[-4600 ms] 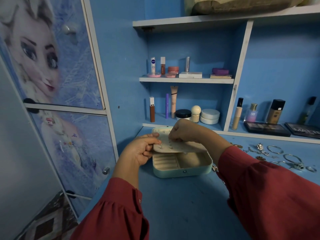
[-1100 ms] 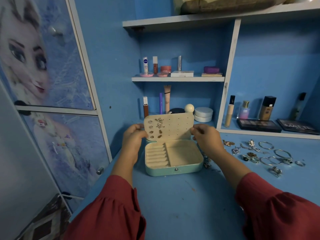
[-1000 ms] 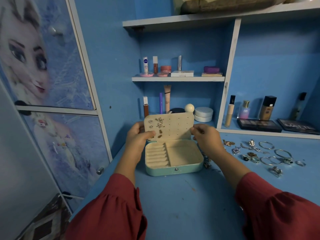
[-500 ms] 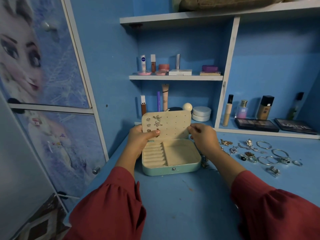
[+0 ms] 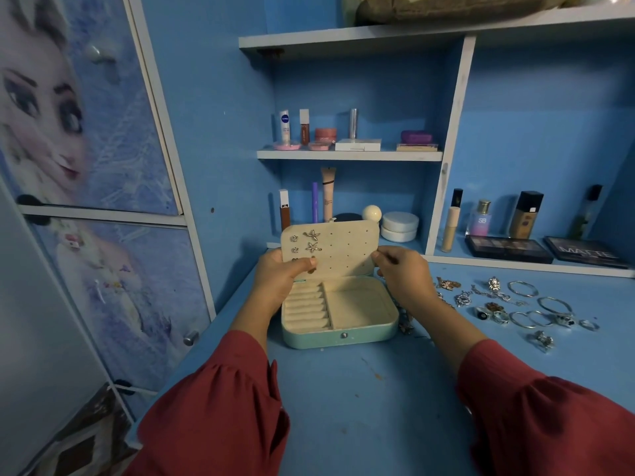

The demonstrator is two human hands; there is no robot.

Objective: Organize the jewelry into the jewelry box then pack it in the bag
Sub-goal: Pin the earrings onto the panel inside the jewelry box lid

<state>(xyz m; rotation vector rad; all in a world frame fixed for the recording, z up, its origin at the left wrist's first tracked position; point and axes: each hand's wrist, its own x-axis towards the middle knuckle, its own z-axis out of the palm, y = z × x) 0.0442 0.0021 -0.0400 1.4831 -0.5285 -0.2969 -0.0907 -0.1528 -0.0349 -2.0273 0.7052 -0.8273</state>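
above the open jewelry box (image 5: 340,312), your left hand (image 5: 280,281) and right hand (image 5: 403,278) each pinch the earring panel (image 5: 338,247) by its edges.

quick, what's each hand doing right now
Left hand: grips the left edge of the earring panel, thumb on its front.
Right hand: pinches the panel's right edge.

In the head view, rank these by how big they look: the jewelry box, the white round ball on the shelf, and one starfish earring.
1. jewelry box
2. white round ball, though it sits farther back
3. starfish earring
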